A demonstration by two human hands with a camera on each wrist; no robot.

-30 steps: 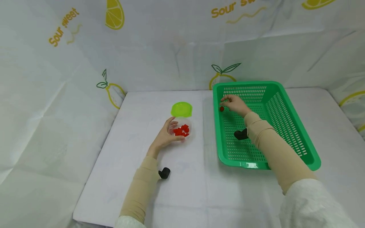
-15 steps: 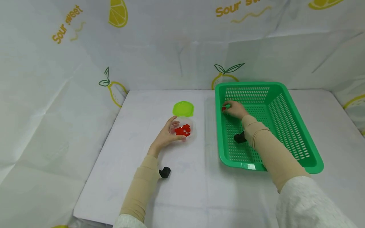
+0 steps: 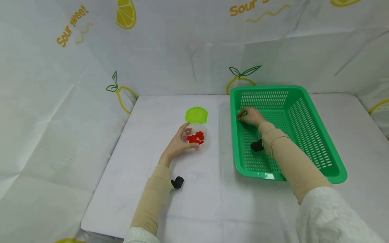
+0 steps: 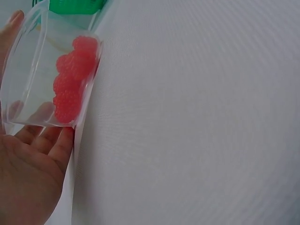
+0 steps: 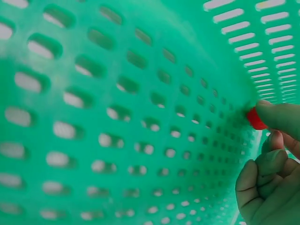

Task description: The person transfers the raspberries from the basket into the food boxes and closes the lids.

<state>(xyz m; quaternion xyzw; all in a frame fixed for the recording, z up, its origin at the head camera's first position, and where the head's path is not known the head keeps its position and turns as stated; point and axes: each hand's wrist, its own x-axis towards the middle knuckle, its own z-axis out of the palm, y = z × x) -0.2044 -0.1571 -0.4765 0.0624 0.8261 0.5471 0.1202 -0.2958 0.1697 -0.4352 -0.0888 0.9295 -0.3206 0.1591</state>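
Note:
My left hand (image 3: 177,143) curls round a clear plastic tub (image 3: 204,130) standing on the table. Several raspberries (image 4: 75,79) lie in the bottom of that tub, seen through its wall in the left wrist view. Inside the green basket (image 3: 235,152), near its far left corner, my right hand (image 3: 253,116) pinches a single raspberry (image 5: 255,119) between thumb and finger. In the right wrist view the thumb covers part of this raspberry, and the other fingers are curled.
A lime-green lid (image 3: 196,115) lies flat just behind the tub. The basket's slotted walls rise around my right hand. White cloth printed with lemons (image 3: 125,99) hangs behind the white table (image 3: 146,121).
My right hand has lowered onto the raspberry in the basket's corner and taken hold of it. The left hand and the tub stay in place; the view shifts slightly.

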